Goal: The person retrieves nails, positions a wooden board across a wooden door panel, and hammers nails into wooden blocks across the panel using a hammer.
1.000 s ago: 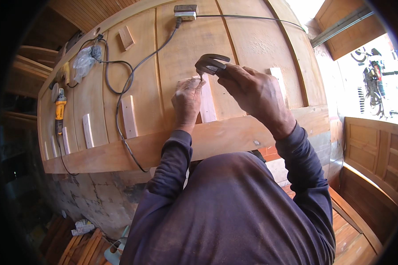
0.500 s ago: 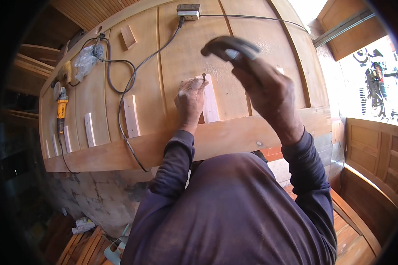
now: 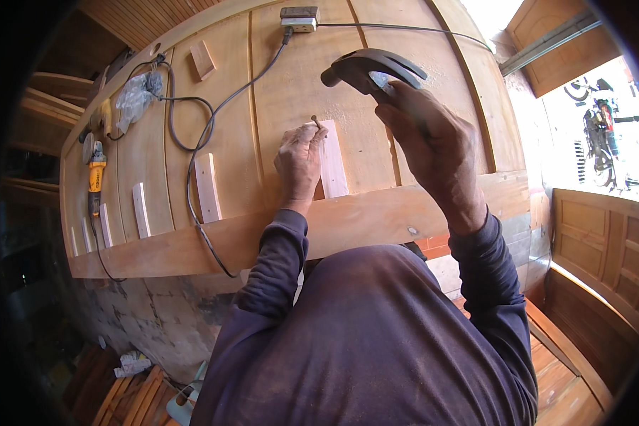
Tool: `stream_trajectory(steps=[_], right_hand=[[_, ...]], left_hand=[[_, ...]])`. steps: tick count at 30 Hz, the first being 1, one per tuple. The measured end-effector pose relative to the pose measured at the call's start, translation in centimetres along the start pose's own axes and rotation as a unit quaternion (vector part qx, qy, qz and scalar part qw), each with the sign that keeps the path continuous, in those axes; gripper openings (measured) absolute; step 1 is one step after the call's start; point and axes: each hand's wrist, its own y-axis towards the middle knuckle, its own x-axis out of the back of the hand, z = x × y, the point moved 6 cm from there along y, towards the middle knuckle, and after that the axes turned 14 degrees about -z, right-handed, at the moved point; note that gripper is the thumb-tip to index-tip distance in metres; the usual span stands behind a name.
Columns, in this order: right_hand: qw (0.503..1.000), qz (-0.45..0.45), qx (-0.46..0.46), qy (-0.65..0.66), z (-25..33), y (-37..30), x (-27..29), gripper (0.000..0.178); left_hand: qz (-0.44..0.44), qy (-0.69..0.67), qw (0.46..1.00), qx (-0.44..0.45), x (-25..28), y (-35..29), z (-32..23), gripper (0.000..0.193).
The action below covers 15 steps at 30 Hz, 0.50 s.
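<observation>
My left hand [image 3: 298, 162] is closed in a pinch on a nail [image 3: 315, 121]. The nail's head sticks up above the fingertips and leans to the left. Fingers and nail are at the upper left edge of a pale wood strip [image 3: 334, 162]; the nail's point is hidden. My right hand [image 3: 439, 145] grips a claw hammer [image 3: 358, 65] by its handle. The hammer's dark head is raised to the upper right of the nail, apart from it, with the striking face toward the left.
Under the strip lies a large panelled wooden door [image 3: 277, 85]. Several more pale strips [image 3: 207, 186] stand along its near edge. A black cord [image 3: 213, 121] runs from a socket block [image 3: 298, 21]. To the left lie a yellow angle grinder [image 3: 96, 177] and a plastic bag [image 3: 133, 98].
The nail has tilted and shifted left with my left fingers, off the strip's middle. The hammer has risen slightly and its head now shows sharply instead of blurred.
</observation>
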Motion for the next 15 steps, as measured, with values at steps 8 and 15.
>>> stream_trajectory(steps=[8, 15], right_hand=[[0.996, 0.039, 0.067, -0.038, 0.5, -0.5, -2.0, 0.023], [0.997, 0.049, 0.044, -0.045, -0.7, -0.9, -2.1, 0.023]], left_hand=[[-0.005, 0.006, 1.0, -0.027, 0.1, 0.0, -0.1, 0.009], [0.011, 0.028, 0.999, 0.011, -0.2, -0.1, 0.4, 0.01]])
